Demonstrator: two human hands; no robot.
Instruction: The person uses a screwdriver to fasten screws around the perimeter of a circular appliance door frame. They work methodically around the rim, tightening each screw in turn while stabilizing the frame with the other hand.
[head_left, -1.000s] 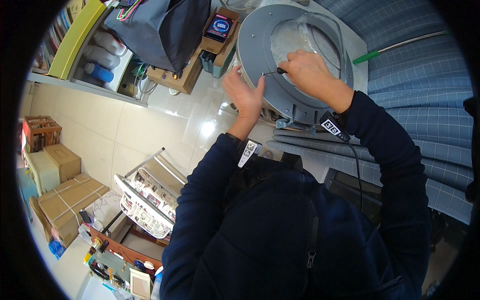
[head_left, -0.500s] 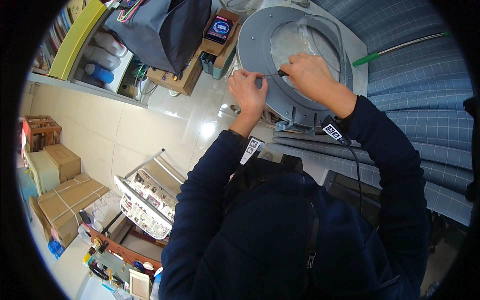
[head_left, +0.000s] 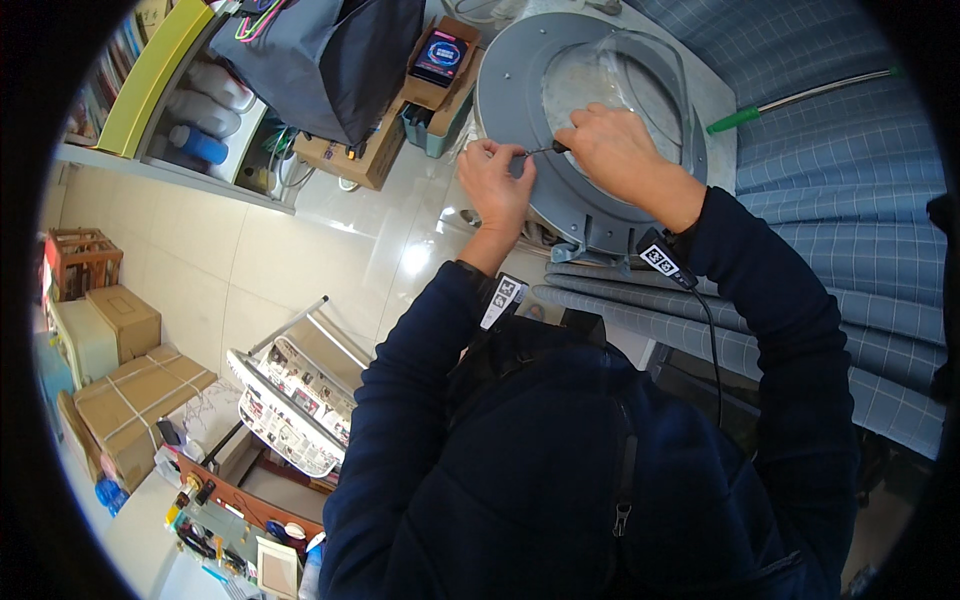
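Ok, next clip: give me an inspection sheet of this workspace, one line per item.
Surface: blue checked cloth under the work.
Job's things: round grey door ring with a clear window; a thin screwdriver laid against its face.
Clutter: green-handled tool on the cloth; cardboard boxes beside the ring.
Grips: right hand closed on the screwdriver handle; left hand pinching at its tip.
Cables: black lead running from the right wrist tag.
Surroundings: pale tiled floor, shelf with bottles, strapped cartons.
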